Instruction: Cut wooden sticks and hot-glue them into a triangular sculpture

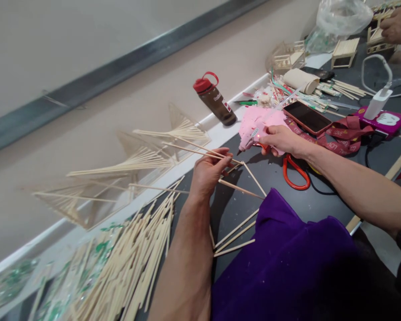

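Observation:
My left hand (209, 171) pinches thin wooden sticks (194, 150) between thumb and fingers. They look like part of a stick frame (254, 179), whose joined corner lies just right of my fingertips. More of its sticks run down beside the purple cloth (280, 258) over my lap, which hides part of them. My right hand (284, 139) is closed round a pink hot glue gun (249, 139), its dark nozzle pointing down-left, a little above the frame's corner. The nozzle and the sticks appear apart. A pair of orange-handled scissors (296, 178) lies below my right hand.
Loose sticks (130, 254) spread at the lower left. Fan-shaped stick models (147, 160) stand along the wall. A red-capped bottle (217, 100), a phone (307, 117), a purple power strip (384, 120) and cables sit farther back. Another person's hand (399, 26) is at the upper right.

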A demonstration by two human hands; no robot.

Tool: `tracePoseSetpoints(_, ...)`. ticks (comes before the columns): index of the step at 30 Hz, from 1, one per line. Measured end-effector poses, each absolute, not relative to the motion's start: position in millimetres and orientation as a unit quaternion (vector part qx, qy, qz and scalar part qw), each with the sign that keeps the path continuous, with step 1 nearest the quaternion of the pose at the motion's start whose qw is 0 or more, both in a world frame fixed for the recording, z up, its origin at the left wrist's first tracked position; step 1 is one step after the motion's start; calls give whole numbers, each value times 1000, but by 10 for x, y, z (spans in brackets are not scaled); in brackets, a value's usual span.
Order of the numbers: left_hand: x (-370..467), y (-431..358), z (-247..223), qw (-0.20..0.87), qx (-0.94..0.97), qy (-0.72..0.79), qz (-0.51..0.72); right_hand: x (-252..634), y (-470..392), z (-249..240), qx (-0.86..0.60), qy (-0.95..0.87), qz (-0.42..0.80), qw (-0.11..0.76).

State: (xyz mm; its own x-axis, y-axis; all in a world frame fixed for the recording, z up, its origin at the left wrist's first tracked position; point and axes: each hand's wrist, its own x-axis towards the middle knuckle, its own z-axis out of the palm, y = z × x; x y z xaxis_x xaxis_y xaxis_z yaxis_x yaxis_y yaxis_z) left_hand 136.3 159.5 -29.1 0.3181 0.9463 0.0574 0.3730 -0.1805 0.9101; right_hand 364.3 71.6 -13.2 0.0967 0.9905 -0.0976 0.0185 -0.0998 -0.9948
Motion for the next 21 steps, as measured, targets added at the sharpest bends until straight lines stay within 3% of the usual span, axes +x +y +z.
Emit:
tracePoseSetpoints(12,1397,1583,-250,440,680,471,349,3705,736,-159,-459,-413,581,530)
tracePoseSetpoints(21,1407,1592,-258,442,677,481,339,3671,749,-183,-475,-406,536,568)
